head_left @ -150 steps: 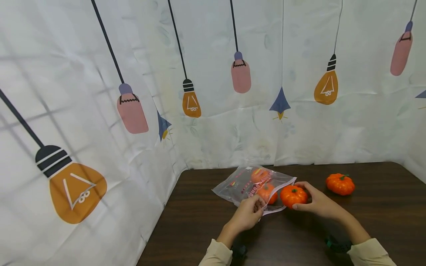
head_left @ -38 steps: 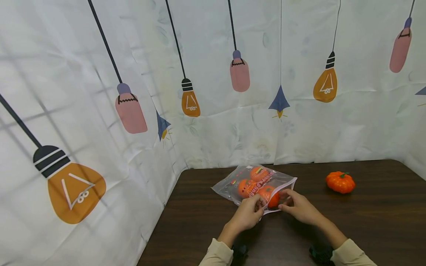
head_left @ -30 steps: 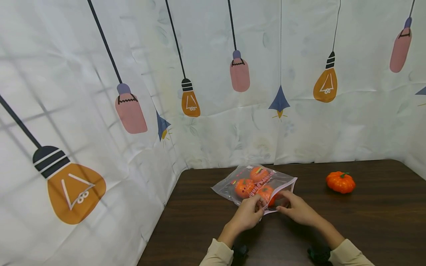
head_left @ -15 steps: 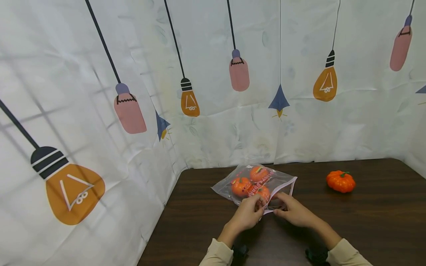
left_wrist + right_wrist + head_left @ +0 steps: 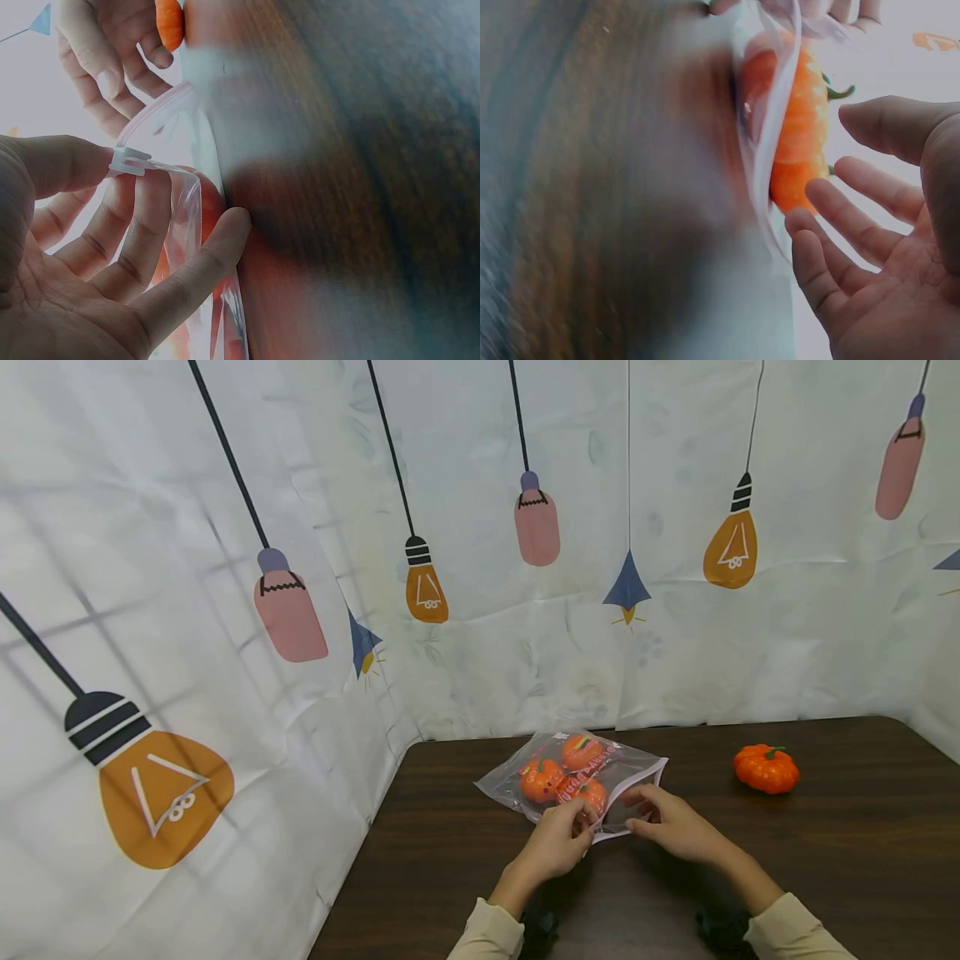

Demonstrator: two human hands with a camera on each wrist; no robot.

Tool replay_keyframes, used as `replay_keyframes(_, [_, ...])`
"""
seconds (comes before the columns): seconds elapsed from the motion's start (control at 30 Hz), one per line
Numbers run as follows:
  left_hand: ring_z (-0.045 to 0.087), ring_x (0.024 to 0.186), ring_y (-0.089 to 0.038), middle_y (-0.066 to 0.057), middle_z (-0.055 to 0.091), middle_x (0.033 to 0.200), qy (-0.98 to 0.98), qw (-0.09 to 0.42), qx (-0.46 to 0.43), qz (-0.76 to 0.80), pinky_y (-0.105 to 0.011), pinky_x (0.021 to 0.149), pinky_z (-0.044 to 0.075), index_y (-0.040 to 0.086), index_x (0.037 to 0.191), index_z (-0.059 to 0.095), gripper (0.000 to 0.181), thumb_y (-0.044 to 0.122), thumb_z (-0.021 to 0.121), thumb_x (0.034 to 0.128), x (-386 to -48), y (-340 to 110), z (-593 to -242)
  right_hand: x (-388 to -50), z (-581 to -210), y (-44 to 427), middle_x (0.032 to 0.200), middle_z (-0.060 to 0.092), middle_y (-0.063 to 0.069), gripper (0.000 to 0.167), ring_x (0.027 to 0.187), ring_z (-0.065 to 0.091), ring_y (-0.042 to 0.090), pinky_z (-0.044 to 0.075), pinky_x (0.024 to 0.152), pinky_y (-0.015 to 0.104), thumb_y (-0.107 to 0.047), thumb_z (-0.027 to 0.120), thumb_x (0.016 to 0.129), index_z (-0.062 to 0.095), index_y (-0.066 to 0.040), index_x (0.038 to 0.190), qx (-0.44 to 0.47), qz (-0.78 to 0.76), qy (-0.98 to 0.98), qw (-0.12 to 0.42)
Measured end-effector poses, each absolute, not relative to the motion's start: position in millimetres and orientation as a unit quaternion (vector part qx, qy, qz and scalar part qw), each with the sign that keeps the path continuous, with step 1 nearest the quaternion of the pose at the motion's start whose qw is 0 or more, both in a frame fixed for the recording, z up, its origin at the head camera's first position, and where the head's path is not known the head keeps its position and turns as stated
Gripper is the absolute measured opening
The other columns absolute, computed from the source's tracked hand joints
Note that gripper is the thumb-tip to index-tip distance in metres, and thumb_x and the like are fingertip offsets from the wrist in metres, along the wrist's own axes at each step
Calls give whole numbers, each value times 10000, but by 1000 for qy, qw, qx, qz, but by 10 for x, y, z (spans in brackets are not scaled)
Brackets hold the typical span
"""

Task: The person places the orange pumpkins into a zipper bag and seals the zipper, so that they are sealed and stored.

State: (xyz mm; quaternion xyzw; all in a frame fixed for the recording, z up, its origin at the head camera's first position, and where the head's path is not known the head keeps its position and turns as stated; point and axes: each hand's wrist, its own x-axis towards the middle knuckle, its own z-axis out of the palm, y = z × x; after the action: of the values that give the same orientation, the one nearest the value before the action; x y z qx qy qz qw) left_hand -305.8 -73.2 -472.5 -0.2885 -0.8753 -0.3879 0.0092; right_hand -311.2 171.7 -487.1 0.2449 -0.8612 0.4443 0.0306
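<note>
A clear printed zip bag (image 5: 501, 782) lies on the table with three small orange toy pumpkins inside, one of them the front-left pumpkin (image 5: 542, 781). My left hand (image 5: 557, 843) pinches the near edge of the bag's mouth; in the left wrist view the thumb sits at a white zip slider (image 5: 129, 160). At the mouth's right side is my right hand (image 5: 675, 827), fingers relaxed and holding nothing. The right wrist view shows that hand beside the bag's rim (image 5: 780, 112), apart from a pumpkin (image 5: 802, 161) inside. Another pumpkin (image 5: 767, 769) rests loose to the right.
The dark wooden table (image 5: 847, 843) ends at a white curtain (image 5: 480, 677) behind and to the left, printed with lamps. Dark wrist devices (image 5: 540, 928) sit under both forearms.
The pumpkin my right hand held outside the bag is now inside. That hand reached into the mouth, pushing the pumpkins deeper left, then drew back slightly. My left hand stayed put.
</note>
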Motion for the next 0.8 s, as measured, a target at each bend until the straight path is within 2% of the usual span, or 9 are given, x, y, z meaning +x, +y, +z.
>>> replay_keyframes(0.2, [487,624,75,43,622,755,-876,13,-292,-383,-127,588,444,96,992,635,99,33,657,919,-3064,-732,-4726,-3145,-4824,1836,1176,678,154,339,916,638,82,537,759,240,-198,692,969,628,-24,1253,225,450,-864,19])
replay_keyframes(0.53, [485,605,60,56,610,738,-875,-3,-284,-393,-141,579,441,101,986,636,79,47,664,935,-3054,-737,-4705,-3160,-4713,2032,1135,701,99,318,919,639,80,529,754,236,-212,674,982,639,-33,1243,195,443,-874,35])
replay_keyframes(0.8, [470,595,59,65,595,727,-876,0,-285,-389,-143,574,428,107,971,638,56,69,669,944,-3061,-744,-4719,-3152,-4644,2207,1100,703,89,335,856,601,56,517,713,242,-230,666,991,633,-35,1261,159,442,-881,54])
